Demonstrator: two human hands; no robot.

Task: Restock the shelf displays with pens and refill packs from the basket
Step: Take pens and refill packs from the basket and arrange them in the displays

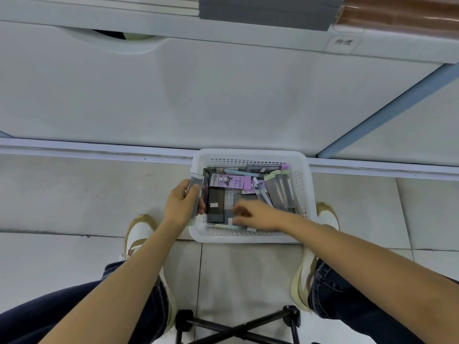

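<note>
The white basket (249,154) sits on the tiled floor (74,194), pushed up against the foot of the white shelf unit (223,95) and between the person's shoes (137,234). It holds a purple refill pack (229,182), dark packs and green-capped tubes (280,187). The left hand (182,203) grips a clear grey pack (195,192) upright over the basket's left rim. The right hand (250,214) is down among the packs, too blurred to tell whether it grasps anything. A black folding stool (236,328) stands behind.
</note>
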